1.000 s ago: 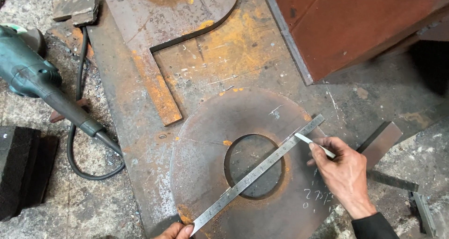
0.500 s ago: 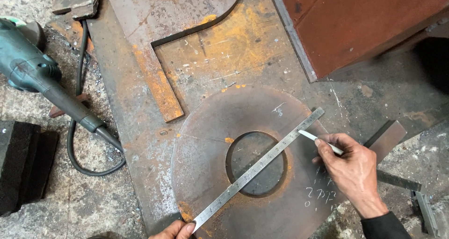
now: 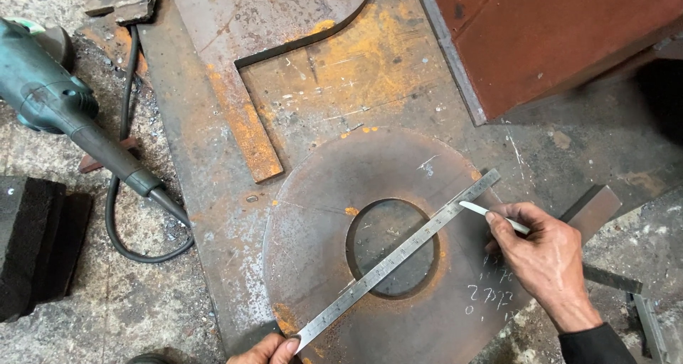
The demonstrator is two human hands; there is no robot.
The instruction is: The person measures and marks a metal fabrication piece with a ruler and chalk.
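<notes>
A round rusty steel disc (image 3: 320,222) with a circular hole in its middle lies on a larger steel plate (image 3: 334,101). Across the hole a long steel ruler (image 3: 398,257) runs diagonally from lower left to upper right. My left hand (image 3: 267,350), at the bottom edge, pinches the ruler's lower end. My right hand (image 3: 548,261) grips a white marking stick (image 3: 491,216), its tip beside the ruler's upper end. White chalk marks sit on the disc below that hand.
A green angle grinder (image 3: 53,101) with a black cable lies on the floor at left. Black blocks (image 3: 32,243) sit at the far left. A red-brown metal box (image 3: 555,37) stands at the upper right. Flat bar offcuts (image 3: 594,211) lie beside my right hand.
The ruler, the disc and both hands keep their places relative to one another. The view has shifted slightly between frames.
</notes>
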